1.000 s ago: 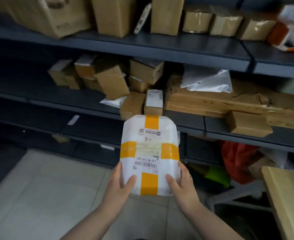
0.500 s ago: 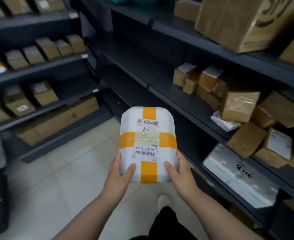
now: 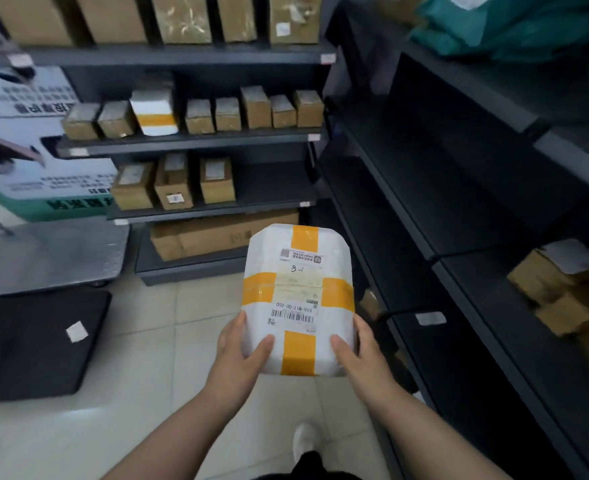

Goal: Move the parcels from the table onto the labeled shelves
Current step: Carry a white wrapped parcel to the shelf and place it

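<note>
Now view swinging onto dark grey metal shelf unit (image 3: pixel 189 142); white plastic-wrapped parcel with orange tape cross (image 3: pixel 298 299) hovering below-right of it, left hand (image 3: pixel 241 348) and right hand (image 3: pixel 355 351) clasping near corners, thumbs pressing on top. Person probably seeking matching shelf.

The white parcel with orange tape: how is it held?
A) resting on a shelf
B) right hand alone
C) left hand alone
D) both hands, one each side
D: the left hand and the right hand each grip a lower side of the white parcel, thumbs on its front.
</note>
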